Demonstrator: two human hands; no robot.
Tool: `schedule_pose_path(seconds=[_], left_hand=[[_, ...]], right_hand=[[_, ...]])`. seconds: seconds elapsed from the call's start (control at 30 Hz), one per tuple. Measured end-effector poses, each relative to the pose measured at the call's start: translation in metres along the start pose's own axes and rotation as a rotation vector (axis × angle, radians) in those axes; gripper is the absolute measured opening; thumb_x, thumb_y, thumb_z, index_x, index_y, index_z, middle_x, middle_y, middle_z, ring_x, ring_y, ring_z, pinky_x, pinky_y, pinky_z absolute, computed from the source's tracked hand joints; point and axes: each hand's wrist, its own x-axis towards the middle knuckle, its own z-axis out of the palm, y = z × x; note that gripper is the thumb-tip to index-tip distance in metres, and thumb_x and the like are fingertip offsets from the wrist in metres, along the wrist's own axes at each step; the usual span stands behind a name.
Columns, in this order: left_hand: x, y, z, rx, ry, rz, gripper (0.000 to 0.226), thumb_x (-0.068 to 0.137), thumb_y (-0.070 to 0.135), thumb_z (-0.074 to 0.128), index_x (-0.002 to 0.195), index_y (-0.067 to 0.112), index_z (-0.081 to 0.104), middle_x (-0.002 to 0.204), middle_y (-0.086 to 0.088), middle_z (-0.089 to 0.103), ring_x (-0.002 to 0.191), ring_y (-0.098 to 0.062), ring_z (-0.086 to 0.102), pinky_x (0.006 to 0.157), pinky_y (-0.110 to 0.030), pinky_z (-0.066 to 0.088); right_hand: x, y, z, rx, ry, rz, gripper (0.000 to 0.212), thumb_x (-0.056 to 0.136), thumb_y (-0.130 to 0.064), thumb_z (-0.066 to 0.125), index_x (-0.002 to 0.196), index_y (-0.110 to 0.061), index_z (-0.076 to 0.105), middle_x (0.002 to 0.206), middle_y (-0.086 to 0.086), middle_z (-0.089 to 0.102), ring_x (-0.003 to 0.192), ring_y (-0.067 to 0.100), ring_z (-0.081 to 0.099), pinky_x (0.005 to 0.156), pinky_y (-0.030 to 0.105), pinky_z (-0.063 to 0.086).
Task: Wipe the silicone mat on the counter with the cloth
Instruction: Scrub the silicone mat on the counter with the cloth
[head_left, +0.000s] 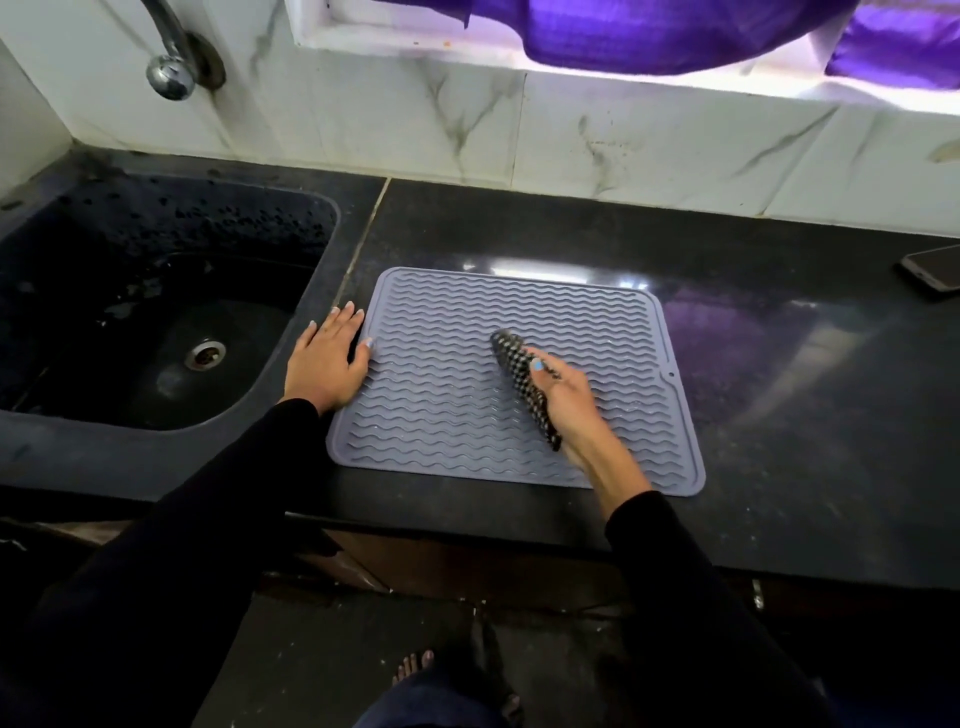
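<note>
A grey silicone mat (447, 395) with wavy ridges lies flat on the black counter (779, 415). My right hand (563, 397) grips a rolled black-and-white checked cloth (514, 358) and holds it against the middle of the mat, the cloth's far end pointing up-left. Flat and with straight fingers, my left hand (324, 358) rests on the counter at the mat's left edge, its thumb lying on the mat's rim.
A black sink (156, 312) with a metal drain lies left of the mat, under a chrome tap (169, 67). A phone (932, 270) lies at the counter's far right. A white tiled wall and purple curtains stand behind. The counter's front edge is near.
</note>
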Motion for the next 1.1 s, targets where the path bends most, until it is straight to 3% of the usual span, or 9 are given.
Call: schedule_pose_path(seconds=[0.13, 0.27, 0.37, 0.53, 0.63, 0.73, 0.87, 0.97, 1.1], left_hand=[[-0.002, 0.001, -0.003, 0.001, -0.02, 0.007, 0.062, 0.092, 0.044, 0.02, 0.145, 0.014, 0.028, 0.155, -0.003, 0.023, 0.144, -0.016, 0.016, 0.117, -0.037, 0.006], [-0.001, 0.001, -0.002, 0.024, -0.042, 0.004, 0.054, 0.099, 0.038, 0.024, 0.147, 0.014, 0.025, 0.156, -0.002, 0.019, 0.144, -0.015, 0.013, 0.117, -0.037, 0.004], [-0.001, 0.001, -0.001, 0.024, -0.041, 0.011, 0.061, 0.094, 0.044, 0.018, 0.147, 0.014, 0.025, 0.156, -0.002, 0.019, 0.145, -0.015, 0.012, 0.117, -0.036, 0.004], [-0.002, 0.001, -0.001, 0.017, -0.022, 0.013, 0.065, 0.09, 0.046, 0.016, 0.146, 0.013, 0.027, 0.156, -0.003, 0.021, 0.144, -0.015, 0.013, 0.117, -0.036, 0.004], [-0.002, 0.001, -0.002, 0.014, -0.019, 0.014, 0.065, 0.09, 0.046, 0.018, 0.145, 0.013, 0.029, 0.155, -0.003, 0.023, 0.144, -0.016, 0.015, 0.116, -0.037, 0.005], [0.001, 0.001, -0.007, -0.032, -0.064, 0.004, 0.064, 0.091, 0.046, 0.021, 0.145, 0.012, 0.029, 0.155, -0.004, 0.022, 0.144, -0.018, 0.014, 0.117, -0.038, 0.004], [0.003, 0.004, -0.008, -0.03, -0.159, -0.024, 0.054, 0.1, 0.034, 0.029, 0.148, 0.011, 0.019, 0.157, -0.004, 0.012, 0.146, -0.018, 0.004, 0.117, -0.039, -0.001], [-0.003, 0.007, -0.003, 0.037, -0.109, -0.019, 0.054, 0.1, 0.034, 0.024, 0.148, 0.012, 0.016, 0.158, -0.003, 0.01, 0.146, -0.016, 0.003, 0.117, -0.039, -0.002], [-0.003, 0.006, -0.001, 0.051, -0.076, -0.011, 0.054, 0.1, 0.036, 0.021, 0.148, 0.011, 0.017, 0.158, -0.004, 0.011, 0.146, -0.017, 0.005, 0.117, -0.04, -0.001]], right_hand=[[-0.02, -0.001, -0.001, -0.472, 0.079, -0.19, 0.047, 0.094, -0.007, 0.045, 0.138, -0.023, 0.042, 0.144, -0.005, 0.041, 0.107, 0.009, 0.054, 0.09, 0.026, 0.047], [-0.031, 0.034, 0.026, -1.006, 0.06, -0.387, 0.048, 0.098, -0.019, 0.04, 0.145, -0.019, 0.029, 0.154, -0.001, 0.02, 0.143, 0.014, 0.015, 0.115, 0.026, 0.002], [-0.031, 0.044, 0.029, -1.115, 0.135, -0.469, 0.051, 0.098, -0.035, 0.035, 0.145, -0.015, 0.029, 0.153, 0.004, 0.024, 0.143, 0.015, 0.017, 0.114, 0.028, -0.001], [-0.021, 0.04, 0.02, -1.025, 0.104, -0.414, 0.049, 0.096, -0.034, 0.045, 0.143, -0.028, 0.032, 0.152, -0.011, 0.024, 0.141, 0.006, 0.019, 0.108, 0.016, 0.0], [-0.019, 0.032, 0.017, -0.936, 0.114, -0.318, 0.045, 0.095, -0.032, 0.049, 0.137, -0.04, 0.038, 0.146, -0.018, 0.035, 0.125, 0.006, 0.046, 0.105, 0.024, 0.032], [-0.011, 0.024, 0.007, -0.474, 0.094, -0.176, 0.039, 0.092, -0.028, 0.055, 0.13, -0.036, 0.051, 0.122, -0.004, 0.063, 0.078, 0.017, 0.065, 0.066, 0.029, 0.053], [0.001, 0.006, -0.017, 0.209, 0.22, 0.015, 0.037, 0.094, -0.017, 0.051, 0.13, -0.021, 0.052, 0.124, 0.003, 0.061, 0.098, 0.017, 0.061, 0.075, 0.022, 0.051], [-0.005, 0.006, -0.023, -0.247, 0.417, -0.197, 0.043, 0.093, -0.023, 0.052, 0.135, -0.026, 0.045, 0.139, -0.004, 0.048, 0.093, 0.003, 0.056, 0.072, 0.015, 0.046], [-0.002, 0.036, 0.001, -1.078, 0.28, -0.249, 0.05, 0.098, -0.027, 0.038, 0.145, -0.024, 0.023, 0.155, -0.002, 0.016, 0.143, 0.016, 0.017, 0.118, 0.04, 0.015]])
